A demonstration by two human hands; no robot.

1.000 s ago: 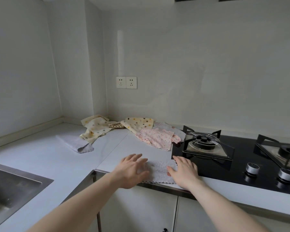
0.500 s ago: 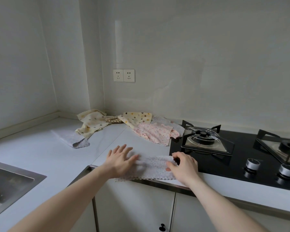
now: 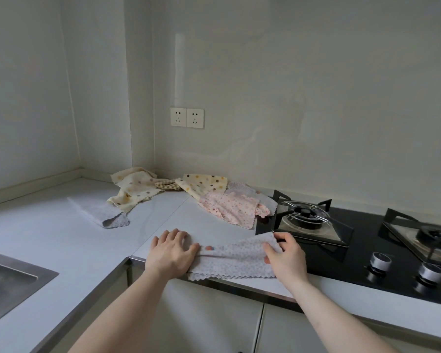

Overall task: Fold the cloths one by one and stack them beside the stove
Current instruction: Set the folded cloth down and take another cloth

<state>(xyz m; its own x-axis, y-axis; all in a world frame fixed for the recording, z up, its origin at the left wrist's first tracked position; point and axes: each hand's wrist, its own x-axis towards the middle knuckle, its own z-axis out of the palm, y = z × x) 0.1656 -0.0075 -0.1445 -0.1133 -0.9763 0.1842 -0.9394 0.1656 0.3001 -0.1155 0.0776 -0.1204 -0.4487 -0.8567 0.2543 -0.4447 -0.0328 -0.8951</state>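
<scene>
both hands sit on my white dotted cloth (image 3: 236,261), long axis left-right: left hand (image 3: 170,253) flat pinning one end, right hand (image 3: 284,253) pinching the raised stove-side end.

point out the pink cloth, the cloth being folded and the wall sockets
pink cloth (image 3: 231,208), head view, middle of its spotted face
cloth being folded (image 3: 236,261), head view, lower layer
wall sockets (image 3: 187,117), head view, seam between both

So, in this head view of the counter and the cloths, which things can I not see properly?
- White cloth: its left end lies under the left hand; the right hand covers part of the right end.
- Checked cloth: mostly buried under the yellow dotted cloths.
- Sink: cut off by the left edge.
- Right burner: cut off by the right edge.
- Knob markings: too small.
</scene>
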